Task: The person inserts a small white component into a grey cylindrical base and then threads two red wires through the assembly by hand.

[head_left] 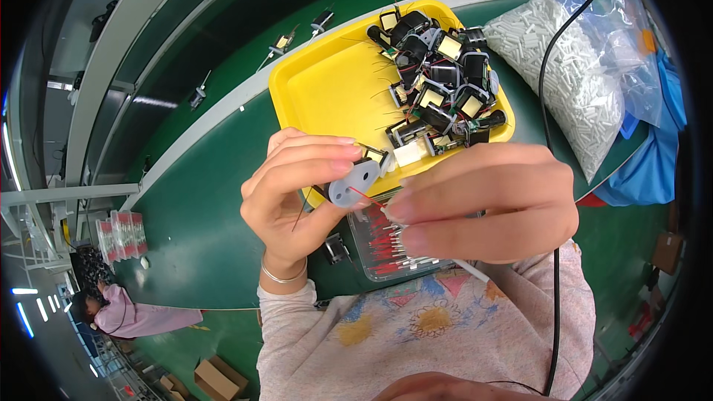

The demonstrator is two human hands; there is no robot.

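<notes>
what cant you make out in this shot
Head view:
- Grey bobbin: the left hand covers its back half.
- Red wire: its far end vanishes under the right hand fingertips.
- Clear box of red-tipped pieces: the right hand hides most of it.
- Black parts in the yellow tray: too piled and small to count.
- White pieces in the plastic bag: glare blurs them.

Clear plastic bag (594, 59) of white tubes right of tray; brown cardboard boxes (215, 377) on floor, lower left.
</notes>
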